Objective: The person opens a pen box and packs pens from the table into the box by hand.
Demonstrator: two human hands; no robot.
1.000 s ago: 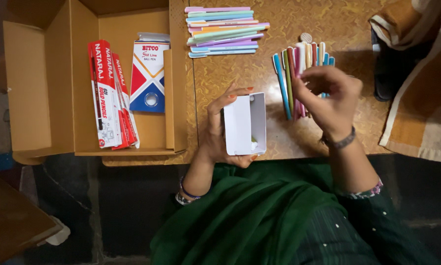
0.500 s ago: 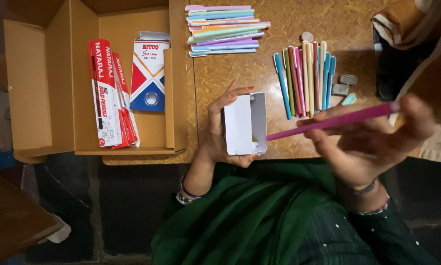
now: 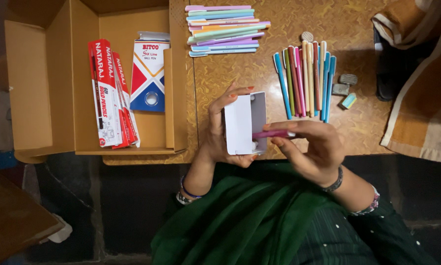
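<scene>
— Where's the pen?

— My right hand (image 3: 313, 152) has its grip clamped on the pink pen (image 3: 273, 133), tip at the white box (image 3: 245, 122) mouth; my left hand (image 3: 219, 128) grips that box above the surface (image 3: 240, 73).

— Tips?

— I'd keep the box steady and slide the pen straight in.

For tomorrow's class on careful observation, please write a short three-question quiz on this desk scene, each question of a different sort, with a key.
1. True or false: the left hand holds the small white box.
2. What does the right hand push into the white box? A) an eraser B) a pink pen C) a red pencil packet
3. Fill in: the row of upright pens lies on the table, while the red packets lie inside the cardboard ____.

Key
1. True.
2. B. The pen's end sits at the box opening, pinched in the fingers.
3. Box.
</scene>
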